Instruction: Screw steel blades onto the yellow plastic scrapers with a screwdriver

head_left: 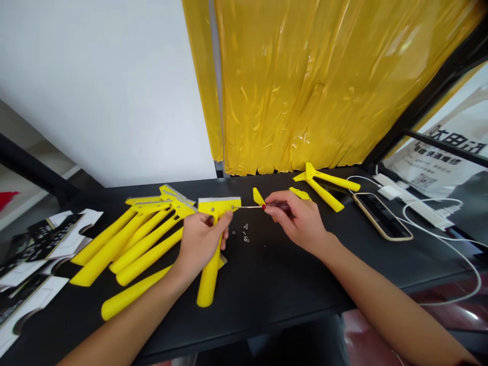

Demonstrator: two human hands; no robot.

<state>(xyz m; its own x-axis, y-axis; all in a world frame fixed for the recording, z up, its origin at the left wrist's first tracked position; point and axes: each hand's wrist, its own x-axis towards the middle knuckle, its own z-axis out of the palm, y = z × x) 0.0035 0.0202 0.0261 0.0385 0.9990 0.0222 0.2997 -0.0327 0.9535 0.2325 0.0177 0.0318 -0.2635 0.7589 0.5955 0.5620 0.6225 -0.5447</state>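
My left hand (204, 239) is closed around the neck of a yellow scraper (208, 282), its wide head with a metal blade edge pointing away from me. In my right hand (295, 218) is a screwdriver (249, 207) with a thin metal shaft and a dark handle with red on it. The shaft lies level, its tip at the screw on the right side of the scraper head. Several small screws and nuts (246, 234) lie on the black table between my hands. Two loose yellow head pieces (258, 196) are behind my right hand, one partly hidden by it.
Several yellow scrapers (125, 244) lie in a pile at left, beside printed cardboard sleeves (34, 274). Two yellow handles (328, 193) lie at back right. A phone (381, 216), white cables and a power strip (414, 201) occupy the right side. Yellow plastic sheeting (290, 91) hangs behind the table.
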